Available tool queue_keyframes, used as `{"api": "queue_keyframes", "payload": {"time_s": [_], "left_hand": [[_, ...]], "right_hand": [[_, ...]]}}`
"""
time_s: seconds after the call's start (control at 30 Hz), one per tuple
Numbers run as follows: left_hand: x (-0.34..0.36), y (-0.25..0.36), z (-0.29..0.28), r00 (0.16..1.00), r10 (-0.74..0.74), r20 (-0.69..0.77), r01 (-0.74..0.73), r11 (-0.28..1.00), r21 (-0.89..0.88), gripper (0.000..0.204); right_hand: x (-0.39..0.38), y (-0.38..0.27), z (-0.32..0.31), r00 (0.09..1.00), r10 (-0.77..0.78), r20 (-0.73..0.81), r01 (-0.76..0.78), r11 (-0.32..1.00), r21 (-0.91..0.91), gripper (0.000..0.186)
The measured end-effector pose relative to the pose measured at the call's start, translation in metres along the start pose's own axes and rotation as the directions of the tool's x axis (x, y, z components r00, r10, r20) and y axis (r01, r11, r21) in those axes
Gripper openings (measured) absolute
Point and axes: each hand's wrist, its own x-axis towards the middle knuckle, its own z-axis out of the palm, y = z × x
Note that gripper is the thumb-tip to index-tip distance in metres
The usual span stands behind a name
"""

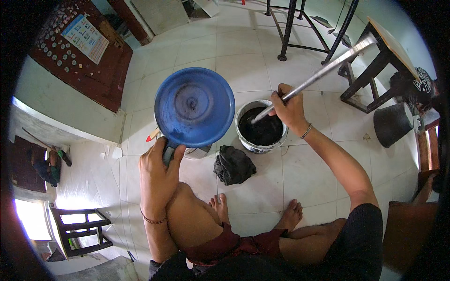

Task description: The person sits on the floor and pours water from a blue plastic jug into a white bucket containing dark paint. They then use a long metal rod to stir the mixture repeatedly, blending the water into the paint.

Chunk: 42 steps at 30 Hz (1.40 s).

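Observation:
My left hand (159,164) is closed around the handle of a blue plastic dipper (194,105), raised with its round face toward me. In my right hand (291,111) is a long silver metal rod (328,69), slanting up to the right. The rod's lower end stands in dark liquid (265,131) inside a white bucket (260,149). A crumpled black cloth (234,166) lies on the floor just in front of the bucket. Partly hidden behind the dipper are a pale container (198,152) and a red-tipped item (152,135).
Black metal stand legs (304,47) and a stool (375,70) stand at the far right. Near them is a dark grey bucket (393,124). A dark rack (84,229) sits at the left. My bare feet (291,214) rest on the tiled floor (323,173).

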Motion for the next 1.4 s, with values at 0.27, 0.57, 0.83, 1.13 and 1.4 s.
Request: {"api": "queue_keyframes", "payload": {"time_s": [0.27, 0.57, 0.83, 1.13, 1.4], "left_hand": [[0.0, -0.008, 0.001, 0.995, 0.102, -0.019, -0.1, 0.992, 0.078, 0.026], [-0.001, -0.001, 0.002, 1.0, 0.015, -0.004, -0.015, 1.0, -0.02, 0.031], [0.001, -0.006, 0.003, 0.996, 0.087, -0.028, -0.085, 0.994, 0.062, 0.027], [0.0, 0.002, 0.0, 1.0, -0.013, 0.013, 0.013, 1.0, 0.006, 0.031], [0.001, 0.0, 0.002, 0.999, 0.038, -0.003, -0.038, 0.999, -0.019, 0.03]], "right_hand": [[-0.006, 0.003, 0.005, 0.986, 0.028, 0.163, -0.009, 0.993, -0.118, 0.024], [0.01, 0.008, 0.002, 0.707, -0.702, 0.088, 0.657, 0.605, -0.45, 0.026], [-0.008, 0.001, 0.005, 0.991, 0.108, 0.082, -0.118, 0.983, 0.142, 0.019], [-0.007, 0.008, 0.01, 0.965, -0.21, 0.16, 0.244, 0.941, -0.234, 0.023], [0.01, 0.006, 0.008, 0.679, -0.732, 0.046, 0.685, 0.61, -0.398, 0.027]]}}
